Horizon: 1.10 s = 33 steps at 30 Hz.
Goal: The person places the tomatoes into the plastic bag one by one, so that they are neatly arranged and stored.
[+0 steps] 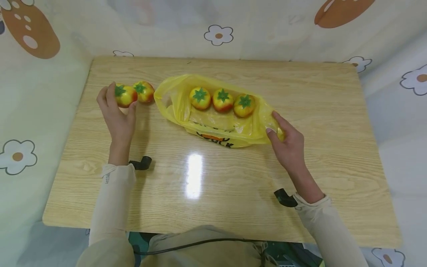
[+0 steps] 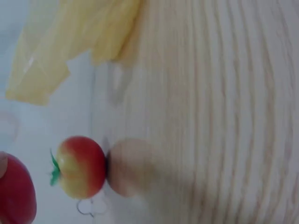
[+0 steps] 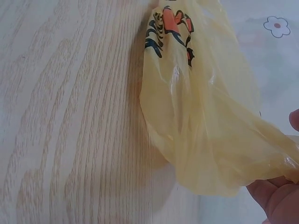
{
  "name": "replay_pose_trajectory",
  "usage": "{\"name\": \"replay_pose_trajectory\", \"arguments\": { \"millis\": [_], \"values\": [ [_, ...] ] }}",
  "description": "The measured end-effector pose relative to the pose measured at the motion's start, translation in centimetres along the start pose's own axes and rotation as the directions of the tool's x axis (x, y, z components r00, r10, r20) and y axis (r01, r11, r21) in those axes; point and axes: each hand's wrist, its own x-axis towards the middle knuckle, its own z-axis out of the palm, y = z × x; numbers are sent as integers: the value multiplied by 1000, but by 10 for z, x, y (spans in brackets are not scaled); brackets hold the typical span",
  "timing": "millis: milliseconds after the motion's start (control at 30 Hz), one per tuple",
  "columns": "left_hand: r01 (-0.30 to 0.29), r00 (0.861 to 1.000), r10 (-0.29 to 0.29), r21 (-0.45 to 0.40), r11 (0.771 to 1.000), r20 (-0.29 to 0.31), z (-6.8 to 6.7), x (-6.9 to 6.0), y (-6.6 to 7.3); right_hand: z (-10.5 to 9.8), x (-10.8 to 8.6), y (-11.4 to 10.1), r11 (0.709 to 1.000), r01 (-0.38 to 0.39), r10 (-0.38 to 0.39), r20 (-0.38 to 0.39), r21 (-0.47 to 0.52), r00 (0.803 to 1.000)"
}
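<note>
Loosely, a crinkled plastic bag [image 1: 207, 118] surrounds round fruits [image 1: 222, 101].

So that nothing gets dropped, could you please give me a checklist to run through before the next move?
1. Left hand gripping the held fruit: ok, gripped.
2. Right hand holding the yellow bag by its edge: ok, pinched.
3. Bag mouth open: ok, three fruits show inside.
4. Held fruit over the bag: not ok, it is off to the left.
5. Loose fruit bagged: not ok, it sits on the table.
6. Bag's underside intact: cannot tell, hidden.
</note>
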Motion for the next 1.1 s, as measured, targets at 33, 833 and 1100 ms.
{"name": "replay_pose_trajectory", "arguments": {
  "millis": [33, 833, 1100],
  "values": [
    [5, 1000, -5, -9, 1000, 0, 0, 0, 3, 0, 0, 0, 1000, -3, 3, 2, 1, 1000],
    [81, 995, -73, -124, 989, 67, 4, -4, 52, -1, -3, -2, 1000, -15, 15, 4, 0, 1000],
    [90, 992, -70, -201, 975, 106, 10, -10, 69, -1, -3, -3, 1000, 15, -15, -4, 0, 1000]
  ]
}}
